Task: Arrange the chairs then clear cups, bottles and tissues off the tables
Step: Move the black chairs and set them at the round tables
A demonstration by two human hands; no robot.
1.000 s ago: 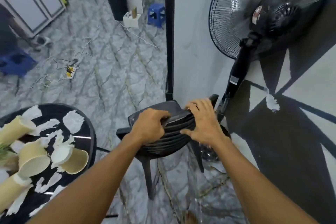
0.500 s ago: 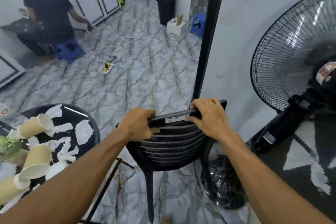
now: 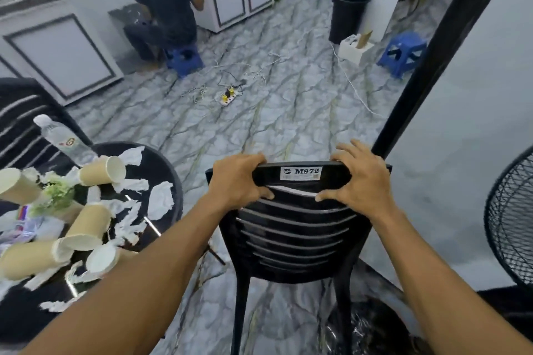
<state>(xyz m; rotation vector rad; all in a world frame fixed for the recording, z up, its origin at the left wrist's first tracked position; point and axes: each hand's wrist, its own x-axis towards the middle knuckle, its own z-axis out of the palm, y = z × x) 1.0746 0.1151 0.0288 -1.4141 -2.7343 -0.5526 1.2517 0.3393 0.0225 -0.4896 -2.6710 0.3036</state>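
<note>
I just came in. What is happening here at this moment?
A person grips a black chair by the top of its backrest, left hand and right hand near either end. The round table beside it is not cleared: paper cups, torn tissues and a bottle are on it. Another person sits on a blue stool farther back.

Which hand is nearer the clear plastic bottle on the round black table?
Left. The left hand grips the black plastic chair's backrest right of the bottle; the right hand grips farther right.
</note>
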